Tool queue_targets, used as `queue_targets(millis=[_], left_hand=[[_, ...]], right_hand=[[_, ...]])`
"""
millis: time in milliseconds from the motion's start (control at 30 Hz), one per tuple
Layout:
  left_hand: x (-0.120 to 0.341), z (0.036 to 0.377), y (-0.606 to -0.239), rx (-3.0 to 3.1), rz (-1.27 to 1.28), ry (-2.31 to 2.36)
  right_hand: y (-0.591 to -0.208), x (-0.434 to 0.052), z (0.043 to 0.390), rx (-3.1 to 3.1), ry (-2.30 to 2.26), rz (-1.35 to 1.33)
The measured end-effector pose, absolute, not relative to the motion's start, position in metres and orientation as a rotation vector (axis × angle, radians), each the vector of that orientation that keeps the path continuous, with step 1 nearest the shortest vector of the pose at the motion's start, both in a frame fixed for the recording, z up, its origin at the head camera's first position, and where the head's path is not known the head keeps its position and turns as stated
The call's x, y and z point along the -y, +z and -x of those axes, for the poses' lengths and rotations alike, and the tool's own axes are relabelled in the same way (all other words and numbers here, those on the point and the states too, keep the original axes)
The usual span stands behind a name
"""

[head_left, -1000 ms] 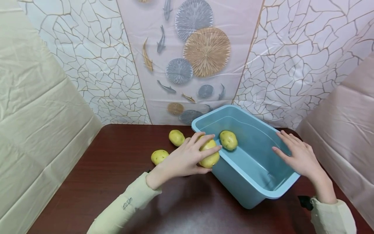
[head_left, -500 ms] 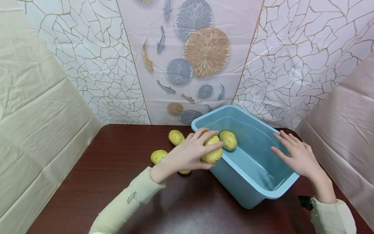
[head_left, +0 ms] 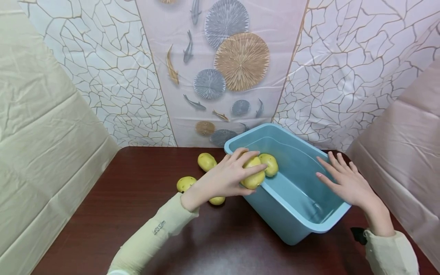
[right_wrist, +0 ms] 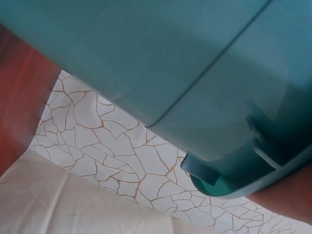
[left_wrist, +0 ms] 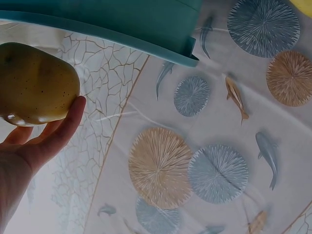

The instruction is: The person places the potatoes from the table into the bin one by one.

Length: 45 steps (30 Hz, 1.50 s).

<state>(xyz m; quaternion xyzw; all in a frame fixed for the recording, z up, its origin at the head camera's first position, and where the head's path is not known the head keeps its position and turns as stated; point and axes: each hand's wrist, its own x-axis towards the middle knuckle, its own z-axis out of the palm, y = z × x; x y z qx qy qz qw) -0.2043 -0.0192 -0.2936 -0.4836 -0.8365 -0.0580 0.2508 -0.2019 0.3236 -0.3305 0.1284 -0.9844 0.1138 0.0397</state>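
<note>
Potato (head_left: 253, 180) farther right, within left grip (head_left: 227, 173)

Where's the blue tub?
In the head view, the blue tub stands right of centre on the dark table, the left hand by its left rim, the right hand by its right.

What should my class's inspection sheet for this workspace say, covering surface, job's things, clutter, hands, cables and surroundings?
Surface: dark red-brown table, shiny.
Job's things: blue bin, one potato inside; three potatoes on the table, left of it.
Clutter: nothing seen.
Hands: left hand grips another potato at the bin's left edge; right hand, fingers spread, is at the right rim, contact unclear.
Cables: nothing seen.
Surroundings: patterned backdrop behind, plain fabric at both sides.
</note>
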Motion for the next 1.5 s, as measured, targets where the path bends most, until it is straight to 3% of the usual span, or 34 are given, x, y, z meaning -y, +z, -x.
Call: queue_targets(millis=[1500], left_hand=[[-0.02, 0.229, -0.265, 2.473, 1.368, -0.101]], right_hand=[[-0.331, -0.322, 0.205, 2.963, 0.334, -0.476]])
